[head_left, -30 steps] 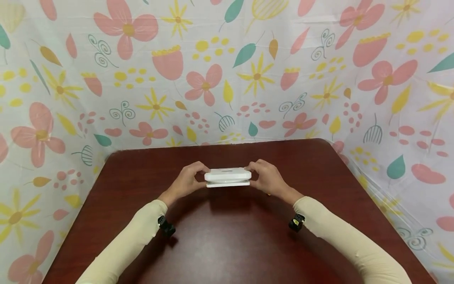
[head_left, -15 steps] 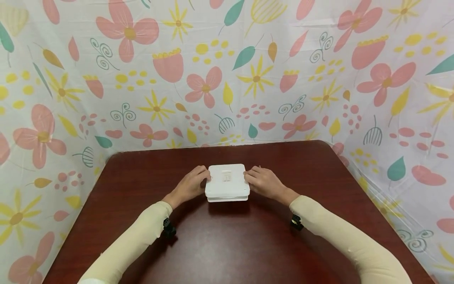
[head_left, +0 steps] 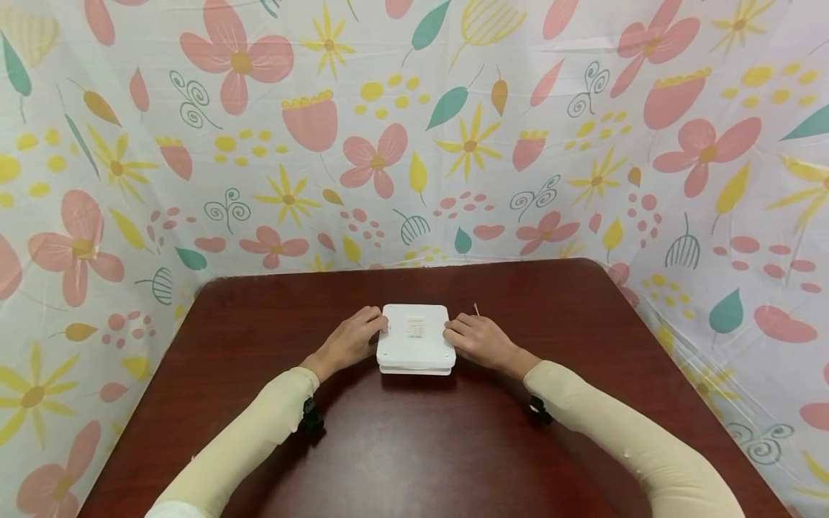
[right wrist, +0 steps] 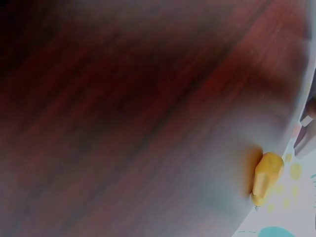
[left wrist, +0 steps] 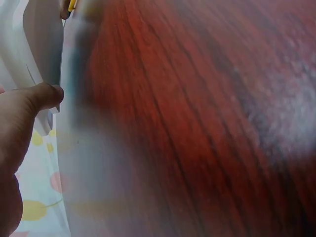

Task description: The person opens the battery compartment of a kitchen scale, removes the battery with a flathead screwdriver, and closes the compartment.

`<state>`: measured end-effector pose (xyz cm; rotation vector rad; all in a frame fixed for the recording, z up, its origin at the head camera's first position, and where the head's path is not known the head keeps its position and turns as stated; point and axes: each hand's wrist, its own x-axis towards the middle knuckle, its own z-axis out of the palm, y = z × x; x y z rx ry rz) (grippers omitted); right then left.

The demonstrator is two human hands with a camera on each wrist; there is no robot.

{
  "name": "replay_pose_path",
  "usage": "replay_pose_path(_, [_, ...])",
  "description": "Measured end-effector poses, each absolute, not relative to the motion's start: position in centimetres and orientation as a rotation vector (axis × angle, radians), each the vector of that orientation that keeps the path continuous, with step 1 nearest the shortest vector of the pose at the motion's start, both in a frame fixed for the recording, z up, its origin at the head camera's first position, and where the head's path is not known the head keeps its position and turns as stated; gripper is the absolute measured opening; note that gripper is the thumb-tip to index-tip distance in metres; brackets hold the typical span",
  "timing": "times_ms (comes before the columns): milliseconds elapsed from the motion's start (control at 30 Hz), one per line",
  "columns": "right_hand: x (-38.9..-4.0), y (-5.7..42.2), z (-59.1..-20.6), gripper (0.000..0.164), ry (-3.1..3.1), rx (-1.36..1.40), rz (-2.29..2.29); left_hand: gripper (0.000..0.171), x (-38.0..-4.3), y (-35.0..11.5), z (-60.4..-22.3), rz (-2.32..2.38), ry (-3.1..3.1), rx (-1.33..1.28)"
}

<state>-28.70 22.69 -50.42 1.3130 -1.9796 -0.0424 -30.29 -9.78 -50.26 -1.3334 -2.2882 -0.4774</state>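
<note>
White, the box [head_left: 415,345] is showing more labelled face than a second ago, just below the frame's centre; left hand [head_left: 352,337] and right hand [head_left: 481,338] are pinching its sides, so its turning is seemingly ending.

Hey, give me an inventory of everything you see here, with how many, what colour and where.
White case: one, white, between the two hands
Label: one, pale, on the case's upper face
Yellow object: one, yellow, on the table, right wrist view
Thin tip: one, pinkish, just beyond the right hand, too small to identify
Table: one, dark red-brown, under the hands
Flowered sheet: white with pink, yellow and teal, behind the table
Wrist devices: two, black, one per wrist
Sleeves: two, cream, on the forearms
Left hand: one, gripping the case's left edge
Right hand: one, gripping its right edge
</note>
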Motion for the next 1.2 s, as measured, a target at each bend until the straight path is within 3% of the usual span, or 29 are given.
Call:
replay_pose_path(167, [-28.7, 22.7, -50.6, 0.012, -1.978, 1.313, -0.055, 0.042, -30.3, -9.7, -50.5, -0.483, -2.278, -1.335])
replay_pose_path(367, [-29.0, 22.5, -50.9, 0.026, -1.950, 1.307, -0.052, 0.042, -30.4, -9.8, -50.7, -0.481, -2.269, -1.347])
replay_pose_path(633, [-29.0, 22.4, -50.9, 0.027, -1.975, 1.301, -0.048, 0.044, -30.8, -9.9, -50.6, -0.462, -2.280, -1.345])
replay_pose_path(1200, [-28.9, 22.5, -50.6, 0.042, -1.941, 1.346, -0.117, 0.028, -30.5, -10.7, -49.5, -0.598, -2.351, -1.390])
